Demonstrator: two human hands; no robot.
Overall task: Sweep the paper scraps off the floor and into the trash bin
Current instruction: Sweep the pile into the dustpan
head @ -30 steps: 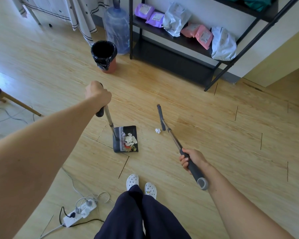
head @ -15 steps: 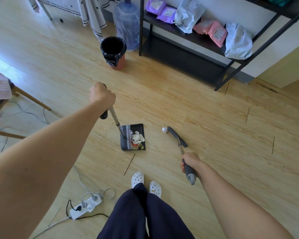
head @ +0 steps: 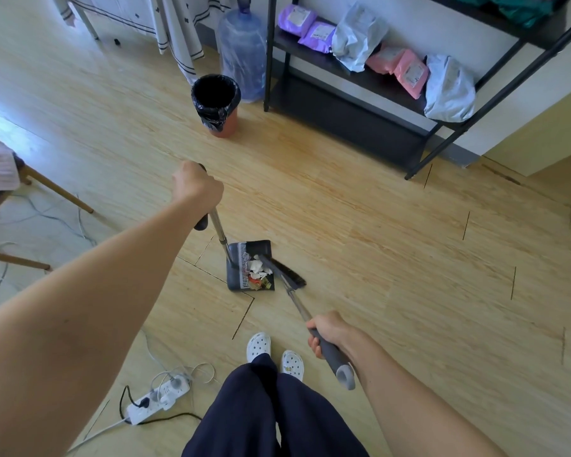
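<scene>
Broom head (head: 282,270) has swung from the bare floor over to the dustpan (head: 248,266); bristles now sit at the pan's open right edge, and the loose white scrap seen on the floor half a second ago is no longer visible there. Paper scraps (head: 256,270) are piled inside the pan, white pieces over some orange and yellow bits. Pan sits flat on the wood floor (head: 376,242), its metal handle rising up and to the left.

Left hand (head: 197,186) is fisted tight around the black grip at the top of the dustpan handle. Right hand (head: 327,329) is wrapped around the grey grip of the broom handle, near its lower end, with the hollow end cap sticking out behind the wrist.

Trash bin (head: 216,105) with a black liner stands well apart from the pan, toward the far side of the floor, just beside a water jug (head: 243,51) and the black shelf unit (head: 360,103).

White clogs (head: 259,346) are near the pan. Power strip (head: 159,399) lies at the bottom left.
</scene>
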